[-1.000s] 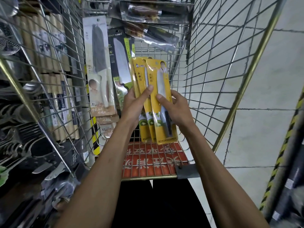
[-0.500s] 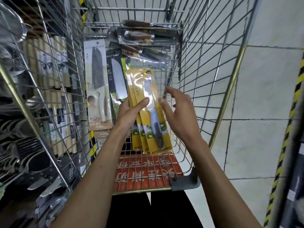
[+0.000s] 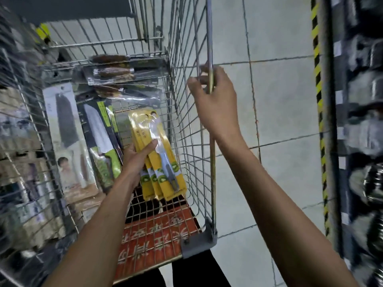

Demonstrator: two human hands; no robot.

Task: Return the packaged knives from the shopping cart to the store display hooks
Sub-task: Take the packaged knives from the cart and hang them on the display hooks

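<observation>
My left grip (image 3: pixel 135 158) is closed on a fanned bunch of yellow knife packs (image 3: pixel 163 162), thumb laid across their fronts and the other fingers hidden behind. The bunch hangs inside the cart (image 3: pixel 187 141), lifted off the wire bottom, near the right wall, with its top leaning away from me and to the left. A second ago both grips shared these packs, and half a second ago the right one hovered flat beside them. Now my right grip (image 3: pixel 215 102) has left them and is wrapped round the top rail (image 3: pixel 209 38) of the cart's right side, well apart from the bunch. Left of the yellow packs a green-handled knife pack (image 3: pixel 99 137) and a white knife pack (image 3: pixel 66 133) lean where they leaned before. At the far end, clear bags of brown-handled knives (image 3: pixel 116 72) lie stacked as earlier. Below the bunch, toward me, is the red panel (image 3: pixel 157 230) at the near end of the cart. The view has swung right since the earlier frame: more tiled floor (image 3: pixel 279 100) shows, along with a yellow-and-black striped post (image 3: pixel 319 100), and the whole picture is blurred.
</observation>
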